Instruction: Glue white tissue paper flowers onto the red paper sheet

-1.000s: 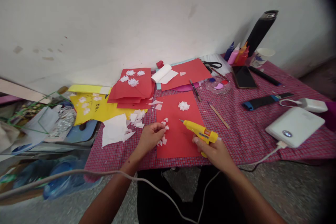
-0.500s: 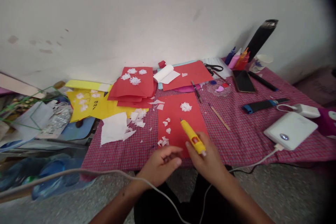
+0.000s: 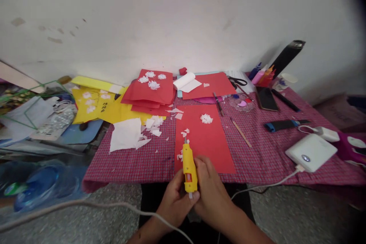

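A yellow hot glue gun [image 3: 189, 169] sits between my two hands, its metal nozzle pointing away from me over the left side of a red paper sheet [image 3: 211, 145]. My left hand [image 3: 175, 200] is closed around its lower left side, thumb at the glue stick poking out of the back. From the right, my right hand [image 3: 213, 188] grips it, with the handle hidden beneath. Small white paper pieces [image 3: 185, 133] lie near the nozzle, and others are partly covered by the gun. A white ruffled paper flower [image 3: 206, 118] rests on the sheet's upper right.
White paper [image 3: 126, 135] and torn scraps lie left of the sheet. Behind are stacked red papers [image 3: 148, 95] with several white flowers. To the right are a wooden stick [image 3: 240, 132], a phone [image 3: 266, 98] and a white power bank [image 3: 311, 152]. A cable [image 3: 114, 204] crosses before me.
The glue gun has swung left and nearer to me, its nozzle now by the small white pieces. My left hand, earlier free of it, has closed on it. The camera view has shifted slightly.
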The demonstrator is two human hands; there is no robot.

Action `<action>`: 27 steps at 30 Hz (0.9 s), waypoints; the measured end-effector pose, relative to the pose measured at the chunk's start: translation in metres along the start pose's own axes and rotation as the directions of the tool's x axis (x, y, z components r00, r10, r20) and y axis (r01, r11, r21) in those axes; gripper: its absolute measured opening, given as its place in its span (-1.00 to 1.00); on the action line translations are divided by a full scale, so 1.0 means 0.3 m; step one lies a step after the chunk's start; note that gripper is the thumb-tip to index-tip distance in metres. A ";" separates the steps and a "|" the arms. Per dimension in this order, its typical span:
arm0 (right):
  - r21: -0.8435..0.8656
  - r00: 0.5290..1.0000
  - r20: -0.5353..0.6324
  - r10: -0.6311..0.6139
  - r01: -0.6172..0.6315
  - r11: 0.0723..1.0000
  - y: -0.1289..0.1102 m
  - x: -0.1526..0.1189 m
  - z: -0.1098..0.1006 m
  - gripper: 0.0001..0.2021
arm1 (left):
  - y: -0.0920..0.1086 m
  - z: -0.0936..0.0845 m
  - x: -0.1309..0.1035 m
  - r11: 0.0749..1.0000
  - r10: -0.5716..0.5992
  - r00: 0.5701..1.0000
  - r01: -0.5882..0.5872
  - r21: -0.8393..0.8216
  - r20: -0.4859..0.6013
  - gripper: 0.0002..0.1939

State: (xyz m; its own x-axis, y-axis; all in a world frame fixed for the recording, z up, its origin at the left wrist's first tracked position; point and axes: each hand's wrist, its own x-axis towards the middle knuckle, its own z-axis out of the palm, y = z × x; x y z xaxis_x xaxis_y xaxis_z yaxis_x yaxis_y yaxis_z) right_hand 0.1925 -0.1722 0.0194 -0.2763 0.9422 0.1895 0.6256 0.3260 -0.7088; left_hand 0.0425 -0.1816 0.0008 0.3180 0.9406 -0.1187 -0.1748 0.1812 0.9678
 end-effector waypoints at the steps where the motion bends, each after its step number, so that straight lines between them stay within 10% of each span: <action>1: 0.036 0.999 0.048 -0.015 0.013 0.999 -0.004 -0.008 -0.007 -0.25 | -0.004 -0.005 -0.006 1.000 0.009 1.000 -0.009 0.009 -0.018 -0.49; 9: 0.080 0.994 -0.100 -0.040 0.048 0.996 0.060 -0.047 -0.079 -0.51 | 0.011 -0.018 -0.003 0.947 0.191 0.978 -0.207 0.244 0.086 -0.64; 16: 0.234 0.835 -0.427 0.347 -0.269 0.934 0.403 0.077 -0.423 -0.77 | 0.014 -0.155 0.074 0.398 0.528 0.812 -0.495 0.772 0.248 -0.62; 20: 0.548 0.839 -0.249 0.484 -0.290 0.784 0.562 0.223 -0.530 -0.70 | -0.018 -0.216 0.112 0.328 0.583 0.793 -0.429 0.841 0.177 -0.72; 27: 0.631 0.849 -0.018 0.527 -0.400 0.665 0.670 0.407 -0.517 -0.68 | -0.024 -0.219 0.122 0.324 0.606 0.782 -0.409 0.853 0.145 -0.79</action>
State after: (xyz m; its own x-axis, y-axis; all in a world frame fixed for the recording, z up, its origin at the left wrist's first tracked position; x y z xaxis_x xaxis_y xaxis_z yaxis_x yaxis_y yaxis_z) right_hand 0.3977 0.0205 0.0055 0.1087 0.9737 -0.2004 0.0666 -0.2083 -0.9758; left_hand -0.0058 -0.1295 -0.0251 0.2780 0.8041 0.5256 0.6080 -0.5709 0.5517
